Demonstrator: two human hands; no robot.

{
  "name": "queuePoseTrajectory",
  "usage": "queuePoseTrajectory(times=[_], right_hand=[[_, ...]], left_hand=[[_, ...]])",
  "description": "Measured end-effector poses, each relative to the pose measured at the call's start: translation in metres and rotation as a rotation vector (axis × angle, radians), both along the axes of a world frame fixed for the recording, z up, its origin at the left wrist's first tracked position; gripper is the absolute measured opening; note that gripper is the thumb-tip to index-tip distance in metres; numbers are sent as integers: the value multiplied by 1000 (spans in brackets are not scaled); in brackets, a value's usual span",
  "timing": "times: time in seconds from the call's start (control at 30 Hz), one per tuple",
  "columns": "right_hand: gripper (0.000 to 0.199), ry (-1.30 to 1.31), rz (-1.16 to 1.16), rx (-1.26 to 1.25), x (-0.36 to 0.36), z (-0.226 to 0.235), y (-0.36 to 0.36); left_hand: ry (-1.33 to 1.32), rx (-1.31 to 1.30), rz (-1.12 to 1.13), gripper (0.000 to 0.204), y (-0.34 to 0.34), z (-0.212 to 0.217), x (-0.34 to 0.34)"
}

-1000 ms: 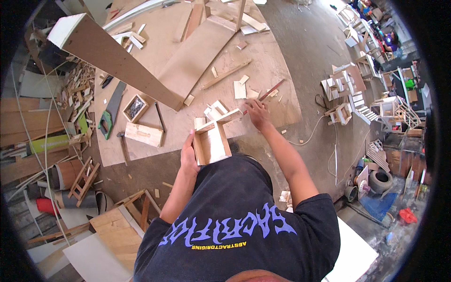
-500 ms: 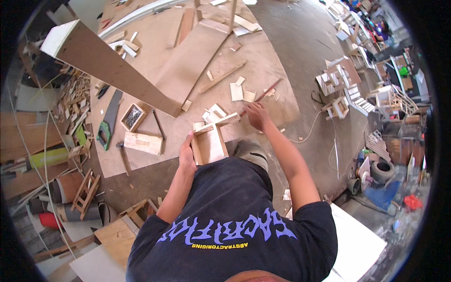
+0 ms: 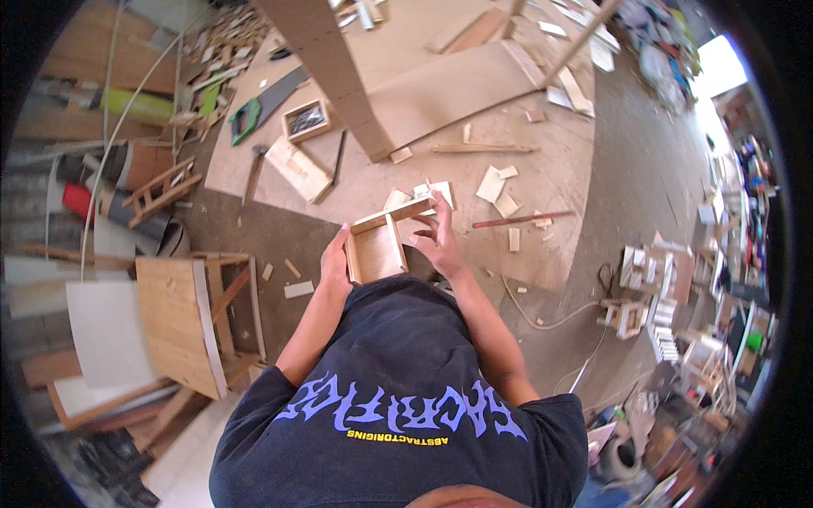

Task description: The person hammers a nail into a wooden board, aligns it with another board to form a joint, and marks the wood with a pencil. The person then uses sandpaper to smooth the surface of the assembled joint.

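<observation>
A small wooden box (image 3: 378, 254), its inside turned up toward me, sits close against my shirt. One of its side strips juts out to the right past the box's corner. My left hand (image 3: 338, 261) is closed on the box's left wall. With bent fingers, my right hand (image 3: 442, 241) grips the jutting strip's end near its fingertips. A long thin red stick (image 3: 523, 220) lies on the wooden sheet, right of that hand. Just beyond the box are several pale wood offcuts (image 3: 398, 200).
On the big wooden sheet (image 3: 254, 182) lie a green-handled handsaw (image 3: 246, 121), a tray of dark nails or screws (image 3: 306, 122), a hammer (image 3: 253, 173), a wood block (image 3: 298, 169) and a dark rod (image 3: 340, 157). A tall plank frame (image 3: 339, 80) stands beyond. A cable (image 3: 542, 326) crosses the floor.
My right hand has let go of the red stick, which now lies on the sheet, and has come left onto the box's strip. My view has turned, shifting the surroundings.
</observation>
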State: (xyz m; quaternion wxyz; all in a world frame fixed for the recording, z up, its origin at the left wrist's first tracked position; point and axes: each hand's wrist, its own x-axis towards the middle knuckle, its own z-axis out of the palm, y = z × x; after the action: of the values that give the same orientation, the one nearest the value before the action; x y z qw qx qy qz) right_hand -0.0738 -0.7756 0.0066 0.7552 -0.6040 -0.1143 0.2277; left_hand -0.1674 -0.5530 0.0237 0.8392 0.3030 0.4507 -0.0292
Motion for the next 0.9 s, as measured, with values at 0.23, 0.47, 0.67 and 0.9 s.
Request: queuePoseTrajectory(times=[0.23, 0.47, 0.67, 0.9], right_hand=[[86, -671, 238, -339, -10, 28, 8], [76, -523, 115, -309, 5, 32, 52], [63, -569, 17, -112, 20, 62, 121], [36, -141, 303, -51, 66, 113, 194]], left_hand=[[48, -13, 178, 45, -4, 16, -39], [-11, 94, 249, 44, 30, 5, -56], [-295, 488, 261, 35, 94, 57, -46], [-533, 704, 93, 31, 175, 83, -67]])
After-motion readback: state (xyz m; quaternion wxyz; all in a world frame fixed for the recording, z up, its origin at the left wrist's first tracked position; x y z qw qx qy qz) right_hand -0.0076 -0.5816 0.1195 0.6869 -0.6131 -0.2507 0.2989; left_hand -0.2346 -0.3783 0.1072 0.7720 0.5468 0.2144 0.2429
